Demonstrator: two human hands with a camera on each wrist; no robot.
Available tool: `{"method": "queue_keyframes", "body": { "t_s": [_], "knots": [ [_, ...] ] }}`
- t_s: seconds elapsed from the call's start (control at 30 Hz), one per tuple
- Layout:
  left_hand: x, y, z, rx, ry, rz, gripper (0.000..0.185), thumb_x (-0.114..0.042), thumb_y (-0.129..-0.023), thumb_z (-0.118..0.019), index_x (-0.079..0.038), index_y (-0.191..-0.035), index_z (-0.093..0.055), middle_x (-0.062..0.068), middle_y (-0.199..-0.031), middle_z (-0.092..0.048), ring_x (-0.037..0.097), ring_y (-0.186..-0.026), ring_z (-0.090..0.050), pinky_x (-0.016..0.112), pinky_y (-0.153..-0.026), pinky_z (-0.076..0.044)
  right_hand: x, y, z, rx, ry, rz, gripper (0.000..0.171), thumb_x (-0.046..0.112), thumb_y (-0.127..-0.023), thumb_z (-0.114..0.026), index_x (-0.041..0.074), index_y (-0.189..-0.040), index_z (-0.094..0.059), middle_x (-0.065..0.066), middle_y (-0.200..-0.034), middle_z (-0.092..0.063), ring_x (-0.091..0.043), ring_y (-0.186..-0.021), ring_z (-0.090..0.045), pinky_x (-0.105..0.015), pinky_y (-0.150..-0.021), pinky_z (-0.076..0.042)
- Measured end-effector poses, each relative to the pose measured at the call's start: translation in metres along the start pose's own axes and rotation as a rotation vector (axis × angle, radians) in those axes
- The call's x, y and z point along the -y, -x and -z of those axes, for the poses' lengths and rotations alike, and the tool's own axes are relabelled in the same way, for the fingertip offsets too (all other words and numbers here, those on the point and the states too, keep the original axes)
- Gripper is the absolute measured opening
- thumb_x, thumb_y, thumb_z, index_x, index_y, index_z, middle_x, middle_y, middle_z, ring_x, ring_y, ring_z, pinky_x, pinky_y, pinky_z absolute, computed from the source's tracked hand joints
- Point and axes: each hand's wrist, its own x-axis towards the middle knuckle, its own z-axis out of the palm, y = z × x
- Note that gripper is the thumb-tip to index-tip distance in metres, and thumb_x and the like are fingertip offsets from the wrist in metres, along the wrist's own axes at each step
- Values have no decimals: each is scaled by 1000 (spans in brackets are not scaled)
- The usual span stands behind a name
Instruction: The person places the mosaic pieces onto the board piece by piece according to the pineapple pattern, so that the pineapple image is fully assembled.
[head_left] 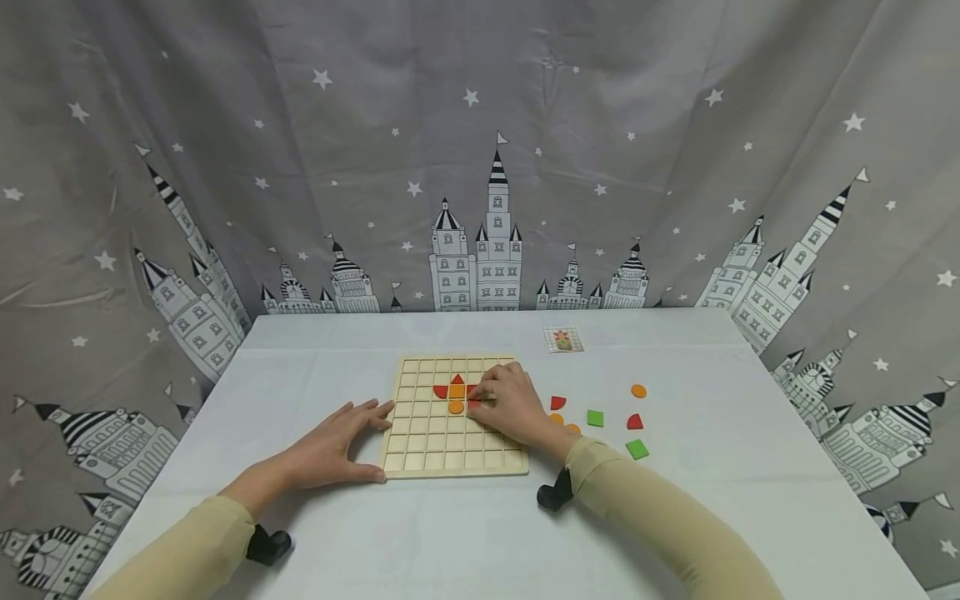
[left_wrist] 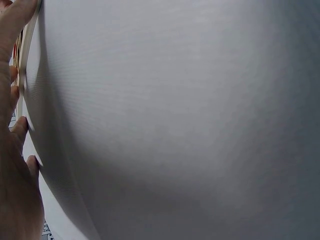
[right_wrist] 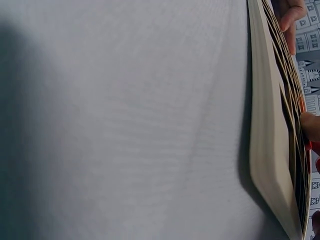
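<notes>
Both wrist views are filled almost wholly by the pale cloth of the desk (head_left: 315,508); the left wrist view catches only the edge of the left hand (left_wrist: 12,150) against the side of the wooden grid board (left_wrist: 27,75), and the right wrist view shows the board (right_wrist: 267,125) edge-on with a fingertip (right_wrist: 311,126) and a sliver of red at its top face, too cut off to read. From the head view, the right hand (head_left: 510,404) lies on the board's right part with its fingers bent over a red piece (head_left: 472,403), most of which is hidden beneath them; whether the grip actually pinches the piece or only presses on it cannot be told. The left hand's grip is apart, fingers straight and spread, resting against the board's left edge and near corner. In the board's cells sit a red triangle (head_left: 457,379), a red piece to its left (head_left: 440,391), an orange square (head_left: 457,390) and an orange circle (head_left: 456,407) below it. Loose on the desk, right of the board: a red quarter-round (head_left: 557,402), two orange discs (head_left: 572,428) partly hidden by the wrist, two green squares (head_left: 595,417), another red piece (head_left: 634,422), an orange disc (head_left: 638,390). A small picture card (head_left: 563,339) lies farther back, its drawing too small to make out.
</notes>
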Motion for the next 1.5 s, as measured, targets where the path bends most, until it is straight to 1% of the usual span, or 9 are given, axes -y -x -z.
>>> {"method": "queue_keyframes", "body": {
  "t_s": [0.13,0.23,0.47,0.73,0.9,1.07,1.13,1.37,1.5],
  "knots": [
    [-1,0,0,0,0,-2,81,-66,-75,-81,-15,-134,-59,3,-164,-36,35,-152,-27,56,-126,-11,0,1,1,10,-13,-11,23,38,-87,-82,24,-104,-80,7,-110,-60,-19,-108,-45,-38,-94,-41],
    [-2,0,0,2,1,-7,81,-65,-75,-81,-14,-134,-59,3,-164,-36,36,-152,-26,57,-126,-11,-1,2,3,13,-12,-24,20,37,-88,-80,25,-104,-80,7,-110,-60,-19,-109,-45,-38,-94,-41],
    [-2,-2,0,1,-9,-3,81,-67,-75,-80,-15,-133,-59,3,-164,-36,36,-152,-27,56,-126,-11,-3,4,7,-18,3,-57,8,30,-88,-78,26,-94,-82,8,-106,-61,-20,-111,-46,-39,-97,-41],
    [0,-3,-1,-4,-2,-11,80,-67,-75,-80,-16,-133,-60,4,-164,-35,37,-151,-27,58,-125,-11,-2,5,13,2,-28,-42,11,31,-89,-78,24,-97,-82,6,-105,-62,-21,-110,-47,-41,-96,-42],
    [2,-2,-3,-18,-10,-8,81,-69,-74,-80,-16,-132,-61,4,-164,-35,38,-151,-28,59,-125,-12,-5,9,29,-4,-64,-66,13,29,-91,-77,22,-101,-81,5,-109,-62,-24,-112,-47,-45,-99,-41],
    [2,-1,-3,-11,-9,4,82,-70,-74,-79,-16,-133,-61,4,-164,-35,37,-152,-27,58,-125,-11,-16,17,51,25,-86,-105,20,29,-92,-76,18,-108,-80,2,-114,-63,-26,-117,-46,-49,-103,-39],
    [2,-1,-3,-6,-4,9,83,-71,-73,-78,-16,-134,-61,3,-164,-35,37,-152,-26,58,-125,-11,-23,21,58,36,-82,-125,21,30,-92,-76,18,-110,-80,1,-116,-63,-27,-120,-45,-51,-106,-39],
    [0,0,-2,0,12,8,82,-68,-74,-79,-16,-134,-61,4,-164,-35,37,-152,-26,58,-125,-10,-56,39,80,42,-45,-235,25,34,-91,-76,23,-114,-79,4,-117,-63,-26,-125,-43,-50,-108,-39],
    [-1,-1,-1,-1,8,7,83,-69,-74,-79,-15,-134,-60,4,-164,-35,37,-152,-26,58,-125,-10,-69,50,95,48,-50,-283,30,33,-92,-75,20,-119,-77,0,-122,-64,-30,-130,-41,-55,-111,-37]
  ]
}}
